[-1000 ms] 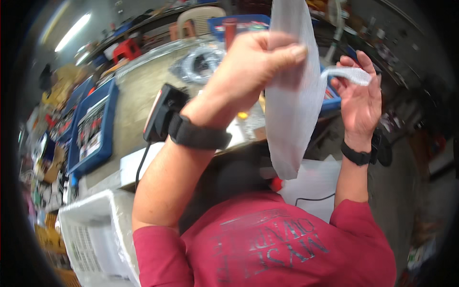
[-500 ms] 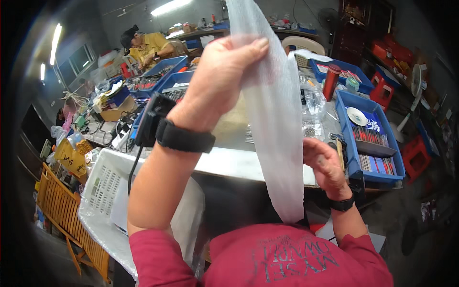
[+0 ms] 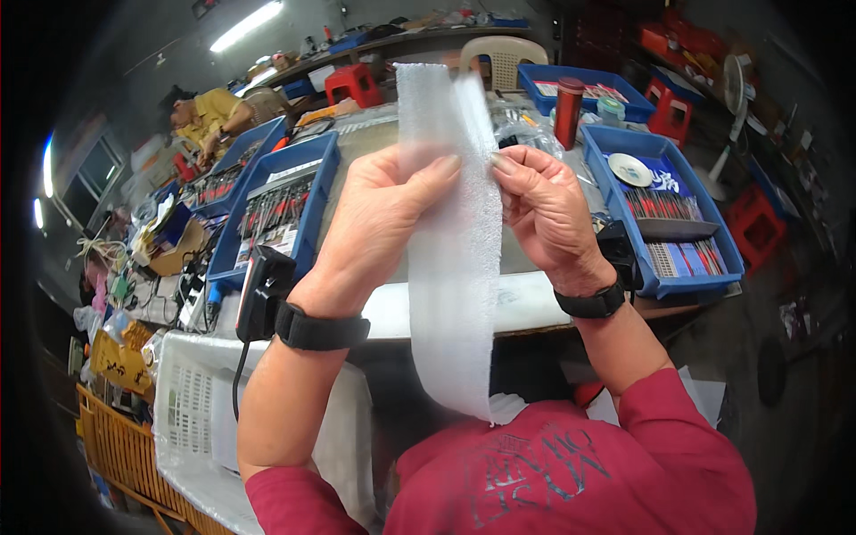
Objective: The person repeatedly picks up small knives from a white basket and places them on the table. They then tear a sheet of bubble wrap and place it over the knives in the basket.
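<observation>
A long strip of white foam sheet hangs upright in front of me, its lower end near my red shirt. On its left side my left hand grips it, thumb in front and fingers behind. My right hand pinches the strip's right edge between thumb and fingers at nearly the same height. The upper part of the strip stands up above both hands and is blurred by motion. Below them, a flat white sheet lies along the table's near edge.
Blue trays with red-and-dark tools stand on both sides: one tray left, another right. A red cylinder stands at the back right. A white plastic-lined basket sits lower left. A co-worker in yellow sits far left.
My right hand has risen and now pinches the strip's edge. My left hand has come lower, the strip has shifted left, and the view has turned a little.
</observation>
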Available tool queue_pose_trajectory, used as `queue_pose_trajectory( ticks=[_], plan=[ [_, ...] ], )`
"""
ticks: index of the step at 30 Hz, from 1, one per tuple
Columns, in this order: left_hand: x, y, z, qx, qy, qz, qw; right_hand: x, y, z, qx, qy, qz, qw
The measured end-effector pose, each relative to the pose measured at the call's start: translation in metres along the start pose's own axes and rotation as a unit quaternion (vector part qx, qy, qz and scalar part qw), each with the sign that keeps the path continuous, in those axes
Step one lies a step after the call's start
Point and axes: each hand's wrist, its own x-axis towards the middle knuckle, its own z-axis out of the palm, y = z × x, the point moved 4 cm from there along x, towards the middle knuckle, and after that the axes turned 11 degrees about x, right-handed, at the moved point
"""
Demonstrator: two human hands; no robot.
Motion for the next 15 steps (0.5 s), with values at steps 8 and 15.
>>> queue_pose_trajectory(
  ticks=[8, 15],
  plan=[
    [0.001, -0.035, 0.025, -0.082, -0.068, -0.105, 0.989, -0.008, -0.003, -0.014, -0.045, 0.054, -0.131, 0.989],
    [0.004, -0.049, 0.039, -0.085, -0.054, -0.097, 0.990, -0.017, -0.007, -0.022, -0.054, 0.047, -0.160, 0.985]
  ],
)
